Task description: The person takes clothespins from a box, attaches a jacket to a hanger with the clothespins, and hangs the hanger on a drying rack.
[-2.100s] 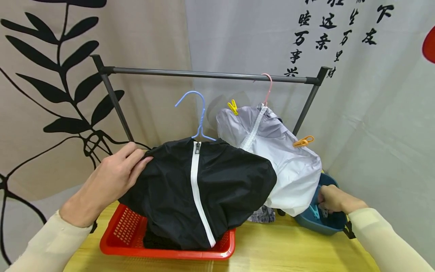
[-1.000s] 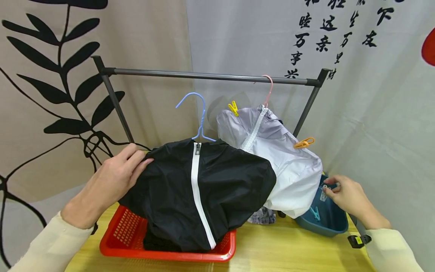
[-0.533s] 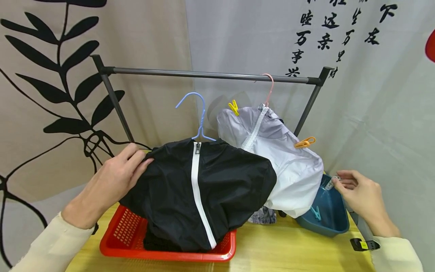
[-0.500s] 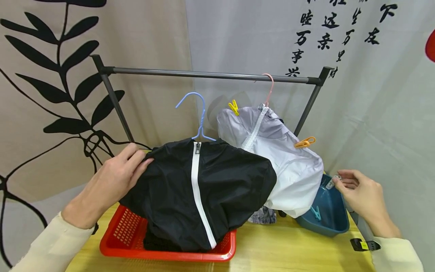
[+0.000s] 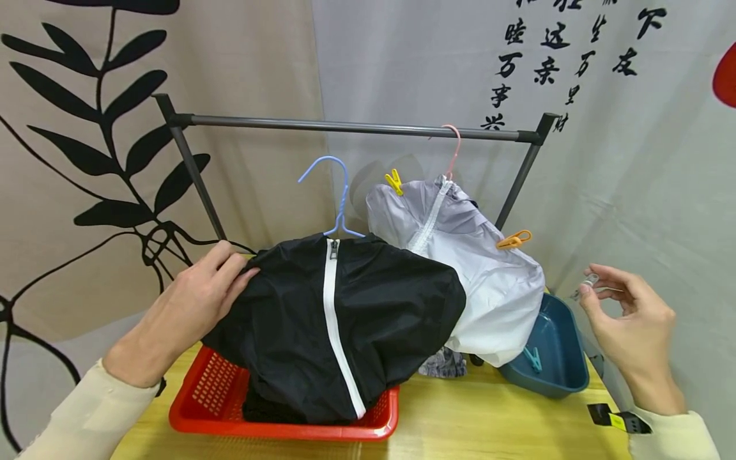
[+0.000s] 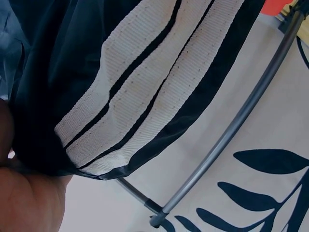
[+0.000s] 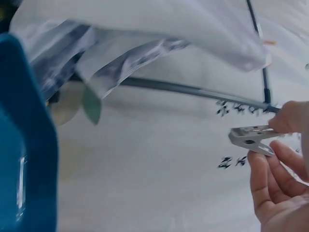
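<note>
black jacket [image 5: 287, 326] over red basket [image 5: 276, 432], left hand [image 5: 201, 294] gripping its edge; right hand [image 5: 638, 322] pinching pale clip [image 7: 241, 136], apart from jacket. likely clip-fetching step; next calls for squeezing clip open at edge.

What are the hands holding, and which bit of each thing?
The left hand grips the black jacket by its upper edge, on the picture's left. The right hand pinches a pale clothespin by its spread ends.

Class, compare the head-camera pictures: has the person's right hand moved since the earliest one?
Yes. The right hand, inside the blue tub then, is now out of it, up and to its right, holding a clip.
</note>
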The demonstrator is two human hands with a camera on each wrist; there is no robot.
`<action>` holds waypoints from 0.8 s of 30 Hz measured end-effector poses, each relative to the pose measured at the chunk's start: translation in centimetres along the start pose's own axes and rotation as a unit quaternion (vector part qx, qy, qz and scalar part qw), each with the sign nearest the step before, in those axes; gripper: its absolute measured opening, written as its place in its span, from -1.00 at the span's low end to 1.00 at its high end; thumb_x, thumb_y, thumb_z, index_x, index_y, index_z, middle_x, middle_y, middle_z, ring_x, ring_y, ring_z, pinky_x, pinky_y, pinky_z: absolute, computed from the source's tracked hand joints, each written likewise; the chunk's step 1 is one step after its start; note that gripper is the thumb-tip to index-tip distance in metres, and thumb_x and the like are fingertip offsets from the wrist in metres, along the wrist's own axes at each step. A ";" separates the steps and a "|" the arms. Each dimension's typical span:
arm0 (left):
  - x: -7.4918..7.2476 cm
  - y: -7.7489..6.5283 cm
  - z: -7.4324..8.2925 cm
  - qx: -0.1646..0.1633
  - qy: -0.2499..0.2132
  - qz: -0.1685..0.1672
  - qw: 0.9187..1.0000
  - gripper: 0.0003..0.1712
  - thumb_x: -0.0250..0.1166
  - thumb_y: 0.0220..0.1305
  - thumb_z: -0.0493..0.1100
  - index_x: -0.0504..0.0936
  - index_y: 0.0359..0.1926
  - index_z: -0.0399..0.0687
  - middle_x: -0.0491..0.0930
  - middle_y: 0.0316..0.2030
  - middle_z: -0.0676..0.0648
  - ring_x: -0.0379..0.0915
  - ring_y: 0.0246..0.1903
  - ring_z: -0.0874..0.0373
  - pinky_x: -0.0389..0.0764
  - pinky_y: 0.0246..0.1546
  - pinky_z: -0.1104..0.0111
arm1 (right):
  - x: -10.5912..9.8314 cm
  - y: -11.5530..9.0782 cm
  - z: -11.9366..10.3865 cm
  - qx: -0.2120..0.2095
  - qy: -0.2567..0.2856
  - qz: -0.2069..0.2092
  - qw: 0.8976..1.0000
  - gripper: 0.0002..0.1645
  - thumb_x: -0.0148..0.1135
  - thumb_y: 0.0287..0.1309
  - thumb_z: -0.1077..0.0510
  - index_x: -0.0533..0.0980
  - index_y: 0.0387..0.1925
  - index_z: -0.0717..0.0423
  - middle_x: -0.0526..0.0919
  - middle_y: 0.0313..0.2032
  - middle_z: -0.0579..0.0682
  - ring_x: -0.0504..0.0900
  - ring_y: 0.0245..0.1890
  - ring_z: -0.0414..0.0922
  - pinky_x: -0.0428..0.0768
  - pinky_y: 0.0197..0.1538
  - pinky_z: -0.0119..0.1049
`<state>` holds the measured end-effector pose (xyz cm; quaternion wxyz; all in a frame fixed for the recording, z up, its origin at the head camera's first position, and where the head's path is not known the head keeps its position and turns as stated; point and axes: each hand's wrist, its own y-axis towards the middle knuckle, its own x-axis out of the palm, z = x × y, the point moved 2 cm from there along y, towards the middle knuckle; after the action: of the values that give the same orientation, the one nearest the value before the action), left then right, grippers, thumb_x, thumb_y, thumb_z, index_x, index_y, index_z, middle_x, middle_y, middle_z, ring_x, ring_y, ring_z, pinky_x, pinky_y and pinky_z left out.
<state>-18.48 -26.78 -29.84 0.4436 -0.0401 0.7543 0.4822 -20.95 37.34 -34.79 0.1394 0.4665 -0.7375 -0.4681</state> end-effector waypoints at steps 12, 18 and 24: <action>-0.1 -0.1 0.2 0.002 -0.001 0.005 1.000 -0.33 -0.15 0.96 0.19 0.64 -0.09 -0.22 0.54 -0.22 -0.13 0.48 -0.40 0.16 0.77 -0.43 0.22 | 1.1 1.8 -5.7 -0.047 0.082 0.022 0.995 -0.67 0.33 0.29 0.59 0.65 0.04 0.80 0.92 0.00 -0.16 0.78 -0.24 -0.37 0.71 0.02 -0.64; 0.1 -0.1 0.3 -0.001 0.005 0.002 1.000 -0.30 -0.17 0.95 0.22 0.64 -0.07 -0.23 0.53 -0.22 -0.14 0.47 -0.39 0.18 0.78 -0.43 0.25 | 1.8 2.3 -7.3 -0.032 0.071 0.006 0.997 -0.66 0.39 0.30 0.58 0.70 0.07 0.71 0.93 0.01 -0.17 0.81 -0.28 -0.43 0.70 -0.09 -0.70; 0.1 -0.1 0.4 -0.004 0.000 0.009 1.000 -0.33 -0.11 0.94 0.22 0.63 -0.10 -0.22 0.53 -0.22 -0.11 0.46 -0.40 0.18 0.73 -0.45 0.31 | 3.3 2.5 -7.9 -0.028 0.088 -0.030 0.995 -0.59 0.45 0.23 0.66 0.71 0.13 0.66 0.93 0.05 -0.06 0.88 -0.22 -0.38 0.78 -0.02 -0.62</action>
<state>-18.27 -26.51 -30.04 0.4392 -0.0347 0.7528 0.4890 -19.01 30.50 -29.37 0.2023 0.5240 -0.6945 -0.4497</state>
